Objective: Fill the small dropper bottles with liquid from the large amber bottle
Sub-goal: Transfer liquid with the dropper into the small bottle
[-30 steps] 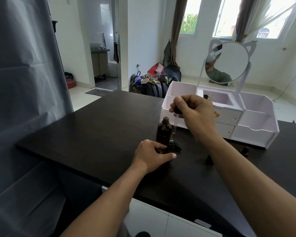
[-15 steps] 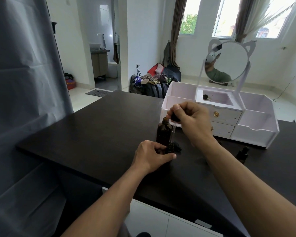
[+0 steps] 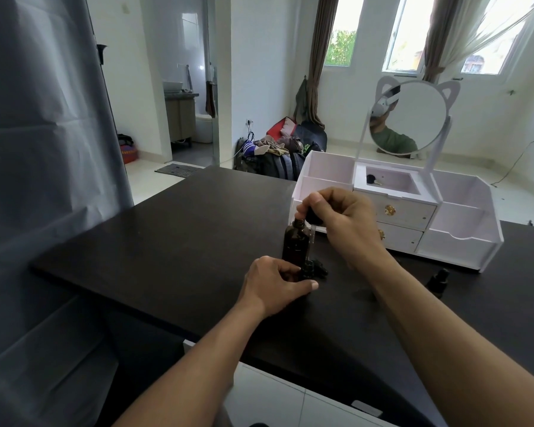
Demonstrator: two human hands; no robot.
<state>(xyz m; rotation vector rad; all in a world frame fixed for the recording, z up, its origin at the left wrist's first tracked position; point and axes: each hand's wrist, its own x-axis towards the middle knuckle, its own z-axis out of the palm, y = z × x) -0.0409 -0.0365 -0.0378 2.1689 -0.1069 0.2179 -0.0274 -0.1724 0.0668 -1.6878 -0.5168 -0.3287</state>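
The large amber bottle (image 3: 296, 241) stands uncapped on the black table (image 3: 173, 241), in front of the organiser. My left hand (image 3: 276, 283) grips a small dark dropper bottle (image 3: 308, 269) standing at the amber bottle's base; most of that bottle is hidden by my fingers. My right hand (image 3: 341, 221) pinches the black bulb of a dropper (image 3: 313, 217), and its glass tube (image 3: 311, 240) points down into the small bottle's mouth. Another small dropper bottle (image 3: 438, 280) with a black cap stands to the right on the table.
A white organiser (image 3: 463, 238) with drawers and a cat-ear mirror (image 3: 409, 117) stands just behind the bottles. A dark cap lies in its top compartment (image 3: 371, 179). The table's front edge runs near my forearms; grey sheeting hangs at the left.
My right hand has come down with the dropper, lowering its tube towards and into the small bottle. My left hand has kept its hold on that bottle.
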